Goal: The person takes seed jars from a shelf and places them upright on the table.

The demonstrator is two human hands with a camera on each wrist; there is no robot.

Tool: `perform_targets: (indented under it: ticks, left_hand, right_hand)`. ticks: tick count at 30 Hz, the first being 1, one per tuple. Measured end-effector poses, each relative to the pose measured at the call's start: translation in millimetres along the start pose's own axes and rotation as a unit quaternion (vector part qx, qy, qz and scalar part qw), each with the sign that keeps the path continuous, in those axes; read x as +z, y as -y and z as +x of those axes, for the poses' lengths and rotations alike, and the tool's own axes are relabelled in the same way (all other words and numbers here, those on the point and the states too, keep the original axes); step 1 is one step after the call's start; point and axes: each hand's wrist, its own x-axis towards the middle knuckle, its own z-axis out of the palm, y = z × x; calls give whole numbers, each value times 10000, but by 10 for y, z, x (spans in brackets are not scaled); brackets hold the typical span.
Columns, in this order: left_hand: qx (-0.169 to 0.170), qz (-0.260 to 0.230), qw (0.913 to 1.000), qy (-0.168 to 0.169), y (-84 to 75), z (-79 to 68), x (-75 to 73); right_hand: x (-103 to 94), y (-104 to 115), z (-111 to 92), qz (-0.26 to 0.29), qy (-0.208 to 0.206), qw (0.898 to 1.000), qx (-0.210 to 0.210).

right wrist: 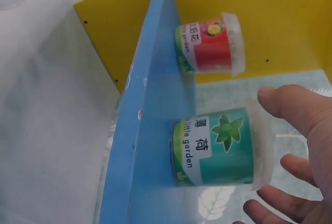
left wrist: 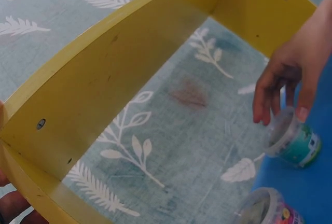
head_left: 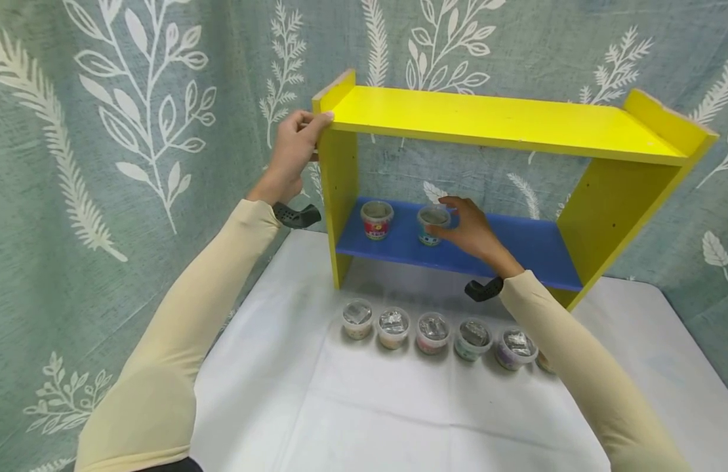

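Observation:
My left hand [head_left: 290,154] grips the upper left corner of a yellow shelf unit [head_left: 488,121], thumb at its front edge and fingers round the side. On the unit's blue lower board [head_left: 505,239], a small clear tub with a teal mint label [right wrist: 220,149] stands upright. About that tub's rim is my right hand [head_left: 467,226], its thumb and fingers spread to either side of it, fingertips right at the rim. A second tub with a red label [head_left: 376,220] stands to the left on the same board, near the yellow side panel [right wrist: 259,27].
Several similar tubs [head_left: 433,333] line up on the white tablecloth [head_left: 364,400] in front of the shelf unit, the rightmost partly behind my right sleeve [head_left: 582,360]. Green leaf-patterned cloth [head_left: 163,78] hangs behind and to the left.

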Motion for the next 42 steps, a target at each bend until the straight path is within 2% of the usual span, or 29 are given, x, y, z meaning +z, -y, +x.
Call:
perform_targets:
  ticks: [7, 19, 29, 42]
  left_hand:
    - [-10, 22, 10000, 2, 5, -9, -14]
    - [-48, 59, 10000, -3, 23, -5, -9]
    - [4, 28, 10000, 23, -13, 10, 9]
    - [-66, 5, 10000, -11, -6, 6, -5]
  right_hand:
    - [24, -55, 41, 116, 212, 9993, 285]
    - [55, -141, 53, 609, 361, 9964, 457]
    - [38, -142, 45, 1042, 324, 9925, 555]
    - [82, -120, 9, 1089, 145, 9924, 556]
